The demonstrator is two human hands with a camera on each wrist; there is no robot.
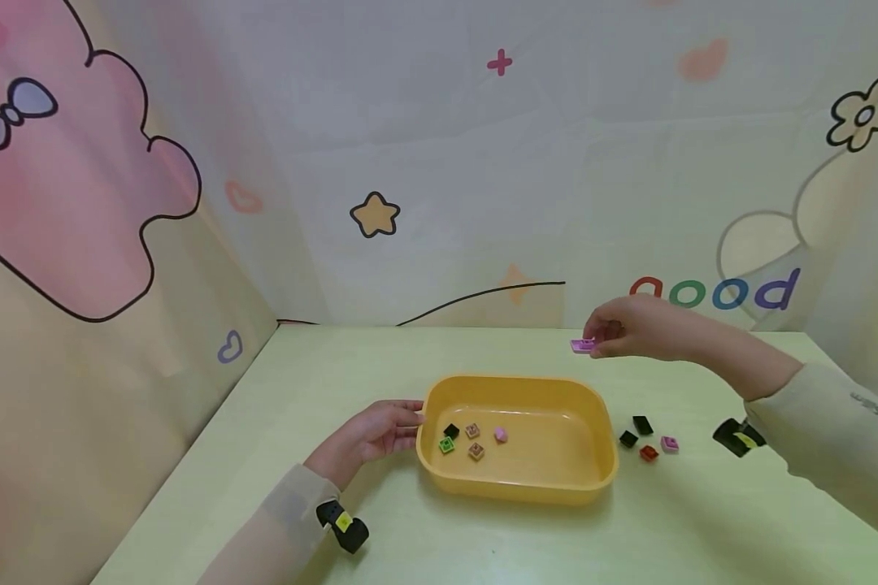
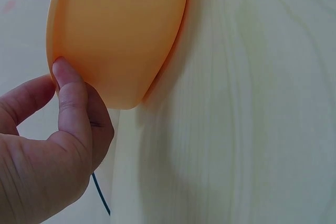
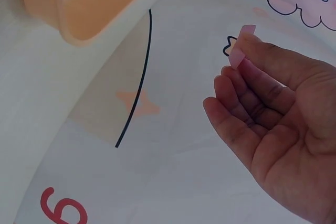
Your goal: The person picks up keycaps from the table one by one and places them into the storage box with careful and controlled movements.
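Note:
My right hand (image 1: 632,329) pinches a pink keycap (image 1: 583,346) between thumb and finger, raised above the table beyond the tray's back right corner. In the right wrist view this pink keycap (image 3: 242,45) sticks out past the fingertips. At the left end of the yellow plastic tray (image 1: 512,492), my left hand (image 1: 376,435) grips the rim; the left wrist view has its fingers on the tray wall (image 2: 121,35). Inside lie small keycaps: a black one (image 1: 450,431), a green one (image 1: 446,445), two brownish ones (image 1: 475,452) and a pink one (image 1: 501,435).
Right of the tray, several loose keycaps lie on the pale table (image 1: 527,544): black (image 1: 642,425), another black (image 1: 628,439), red (image 1: 649,453) and pink (image 1: 669,444). A printed cloth backdrop (image 1: 439,162) stands behind and at the sides.

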